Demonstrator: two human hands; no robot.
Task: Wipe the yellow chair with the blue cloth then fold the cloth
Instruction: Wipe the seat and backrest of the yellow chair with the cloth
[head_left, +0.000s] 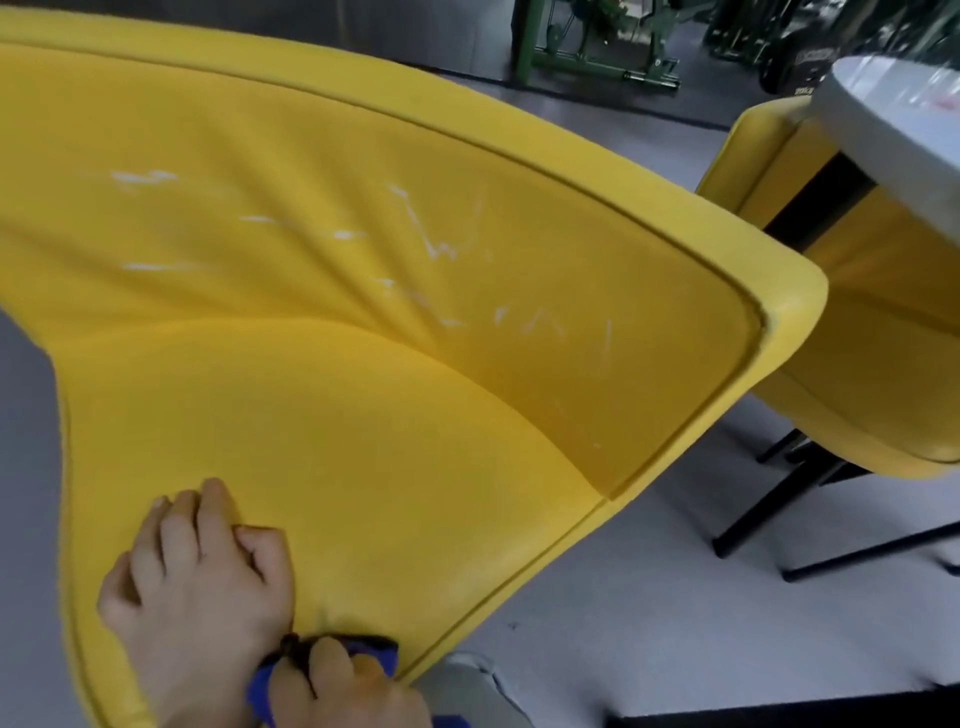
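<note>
Bringing the cloth to the marks: streaks lie up and away from the cloth hand

Nearest, at the bottom edge of view: right hand (332, 686), fingers (324, 662) curled round the bunched blue cloth (376, 649), which sits at the front edge of the yellow chair (363, 441). Most of the cloth is hidden under the hand.

Just beside it, further onto the seat: left hand (197, 587), fingers bent at the knuckles and pressed against the seat, holding nothing that I can see. It touches the right hand at the wrist.

Beyond the seat crease: backrest (649, 291) carries white streaks (441, 249), scattered in a band running left to right across it. They are well apart from the cloth, straight ahead and slightly right of it.

Judgement: wiping is barely begun. The right hand carries the cloth, so the reach goes forward over the seat, then sideways along the band. The left hand is nearer the marks but bare, and looks better suited to bracing.

Far: second yellow chair (857, 338) under a white round tabletop (883, 130).
</note>
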